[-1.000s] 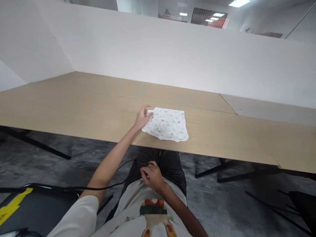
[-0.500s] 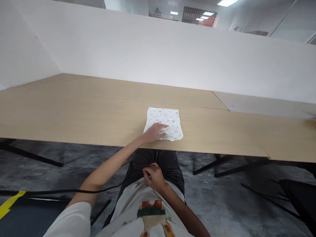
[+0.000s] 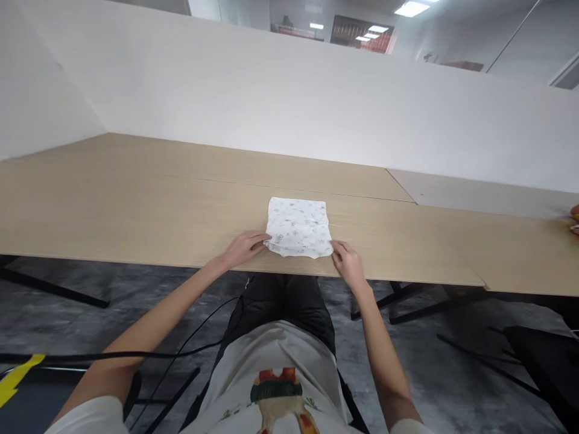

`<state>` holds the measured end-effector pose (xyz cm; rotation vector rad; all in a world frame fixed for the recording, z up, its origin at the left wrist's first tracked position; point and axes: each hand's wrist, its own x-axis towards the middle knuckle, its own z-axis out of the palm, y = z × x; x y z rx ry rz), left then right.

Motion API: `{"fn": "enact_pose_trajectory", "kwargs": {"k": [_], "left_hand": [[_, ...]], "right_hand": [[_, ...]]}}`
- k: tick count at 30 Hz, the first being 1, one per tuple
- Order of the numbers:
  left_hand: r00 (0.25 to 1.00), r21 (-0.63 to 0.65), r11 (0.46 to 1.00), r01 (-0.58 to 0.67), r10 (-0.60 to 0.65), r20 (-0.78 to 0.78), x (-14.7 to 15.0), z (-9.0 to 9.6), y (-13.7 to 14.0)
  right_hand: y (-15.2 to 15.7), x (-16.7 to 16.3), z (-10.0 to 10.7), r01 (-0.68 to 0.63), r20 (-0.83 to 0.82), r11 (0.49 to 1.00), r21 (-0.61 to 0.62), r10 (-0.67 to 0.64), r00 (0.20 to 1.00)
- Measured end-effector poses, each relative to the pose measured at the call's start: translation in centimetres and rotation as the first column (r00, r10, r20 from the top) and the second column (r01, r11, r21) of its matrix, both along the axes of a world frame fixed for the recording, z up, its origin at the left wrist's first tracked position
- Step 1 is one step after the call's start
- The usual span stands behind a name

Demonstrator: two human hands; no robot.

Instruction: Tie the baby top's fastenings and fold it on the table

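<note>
A white cloth [image 3: 298, 223] with a small scattered print lies spread as a rough square near the table's front edge. Its near border looks slightly raised, with a crease running across it. At the near left corner my left hand [image 3: 246, 248] pinches the cloth between thumb and fingers. My right hand [image 3: 348, 262] grips the near right corner in the same way, its fingers closed. The far border of the cloth rests flat on the wood.
The wooden table [image 3: 136, 205] meets a white partition [image 3: 271, 102] at the back. At the far right edge, part of another person's hand [image 3: 575, 218] shows. A black cable [image 3: 194, 348] crosses over my left arm. A black chair [image 3: 538, 361] stands at the lower right.
My left hand has slid from on top of the cloth to its near left corner. My right hand has risen from my lap to the near right corner.
</note>
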<state>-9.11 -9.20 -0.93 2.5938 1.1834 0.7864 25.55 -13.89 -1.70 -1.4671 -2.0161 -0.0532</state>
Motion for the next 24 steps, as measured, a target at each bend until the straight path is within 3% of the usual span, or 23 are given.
{"fn": "enact_pose_trajectory", "kwargs": {"k": [5,8,12,15,19,24], "left_hand": [[0.995,0.03,0.997,0.071,-0.069,-0.073,0.2,0.1,1.1],[0.997,0.051,0.997,0.064,-0.061,-0.057,-0.1,0.7,0.1],[0.999,0.007,1.0,0.029,-0.03,0.044,-0.3,2.8,-2.0],[0.984,-0.047,0.999,-0.017,0.025,0.176,0.0,4.6,-1.8],[0.941,-0.08,0.99,-0.119,0.138,0.309,0.7,5.5,2.2],[0.931,-0.104,0.967,-0.231,0.251,0.267,1.2,2.7,8.6]], "right_hand": [[1.6,-0.1,0.1,-0.087,0.02,0.994,-0.071,0.088,0.996],[0.7,0.0,0.7,-0.13,-0.109,0.99,-0.054,0.124,0.986],[-0.4,0.6,2.8,-0.2,-0.297,0.978,-0.064,0.172,0.939],[0.8,1.0,4.5,-0.196,-0.432,0.976,-0.095,0.137,0.891],[6.1,0.8,5.7,-0.174,-0.622,0.962,-0.213,0.004,0.783],[13.6,-0.6,4.7,-0.096,-0.634,0.919,-0.381,-0.184,0.751]]}}
